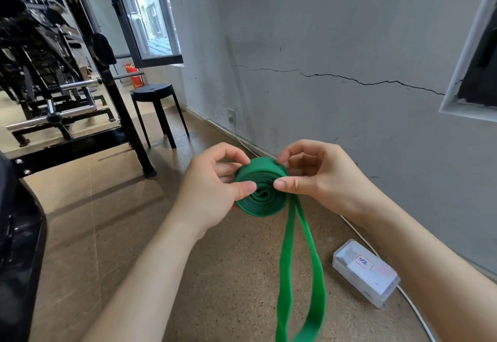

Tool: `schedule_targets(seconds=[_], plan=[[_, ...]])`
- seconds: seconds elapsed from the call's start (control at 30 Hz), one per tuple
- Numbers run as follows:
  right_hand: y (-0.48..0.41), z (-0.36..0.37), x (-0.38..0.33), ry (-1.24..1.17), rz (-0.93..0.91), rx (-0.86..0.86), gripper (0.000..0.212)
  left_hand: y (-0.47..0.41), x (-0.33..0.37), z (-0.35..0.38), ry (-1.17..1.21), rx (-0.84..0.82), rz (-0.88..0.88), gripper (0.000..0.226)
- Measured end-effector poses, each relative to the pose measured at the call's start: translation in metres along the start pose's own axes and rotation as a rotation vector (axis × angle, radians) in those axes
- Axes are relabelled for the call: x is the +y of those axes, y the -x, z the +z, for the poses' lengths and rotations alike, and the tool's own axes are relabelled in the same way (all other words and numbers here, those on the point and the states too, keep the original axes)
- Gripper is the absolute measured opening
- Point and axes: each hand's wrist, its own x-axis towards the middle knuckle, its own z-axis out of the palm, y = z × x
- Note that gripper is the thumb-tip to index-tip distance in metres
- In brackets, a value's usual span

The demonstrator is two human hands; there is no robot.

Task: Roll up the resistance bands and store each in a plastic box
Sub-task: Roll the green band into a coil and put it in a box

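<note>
Above floor (215,274), both hands pinch green band (261,193) coil between.

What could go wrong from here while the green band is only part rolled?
The green coil is only pinched between the left hand and right hand; if either grip slips, it may spring loose. The long hanging tail could twist and wind unevenly. The plastic box looks closed; opening it means freeing one hand.

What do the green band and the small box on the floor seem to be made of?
Green band: probably rubber or latex, matte; it rolls into a tight coil and its free loop hangs limp and wavy. Box: translucent, slightly glossy plastic, it seems; pale shapes show through its walls.
</note>
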Motion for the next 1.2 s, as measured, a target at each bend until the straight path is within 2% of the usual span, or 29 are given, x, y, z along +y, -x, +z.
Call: schedule_targets(seconds=[0.3, 0.4, 0.5, 0.57, 0.63, 0.7, 0.77, 0.9, 0.93, 1.07, 1.2], plan=[[0.002, 0.006, 0.000, -0.003, -0.044, 0.049, 0.029, 0.002, 0.005, 0.003, 0.175, 0.074, -0.044, 0.029], [0.002, 0.007, -0.002, -0.004, -0.044, 0.011, 0.037, 0.002, 0.005, 0.003, 0.283, 0.119, -0.073, 0.026], [0.002, 0.006, -0.004, 0.032, -0.065, 0.051, 0.035, 0.001, 0.003, 0.003, 0.344, 0.054, -0.131, 0.024], [0.002, 0.006, -0.005, 0.112, -0.068, 0.063, 0.036, 0.000, -0.001, 0.001, 0.230, -0.045, -0.135, 0.024], [0.004, 0.006, -0.005, 0.253, -0.061, 0.034, 0.037, -0.003, -0.006, -0.004, -0.149, -0.099, -0.040, 0.024], [0.004, 0.005, -0.008, 0.348, -0.061, 0.005, 0.038, -0.003, -0.005, -0.007, -0.454, -0.059, 0.078, 0.030], [0.003, 0.003, -0.012, 0.359, -0.073, 0.002, 0.038, -0.001, 0.000, -0.005, -0.435, -0.052, 0.133, 0.033], [0.005, 0.007, -0.016, 0.467, -0.131, -0.066, 0.039, 0.000, 0.002, 0.001, -0.423, -0.130, 0.135, 0.040], [0.004, 0.009, -0.015, 0.451, -0.130, -0.062, 0.038, -0.002, 0.002, 0.001, -0.402, -0.128, 0.130, 0.041], [-0.001, 0.001, -0.009, 0.135, -0.040, -0.017, 0.035, -0.004, -0.003, -0.001, -0.153, -0.057, 0.084, 0.038], [0.001, 0.001, -0.008, -0.021, 0.002, -0.042, 0.035, -0.005, -0.005, 0.001, -0.008, -0.032, 0.049, 0.036]])
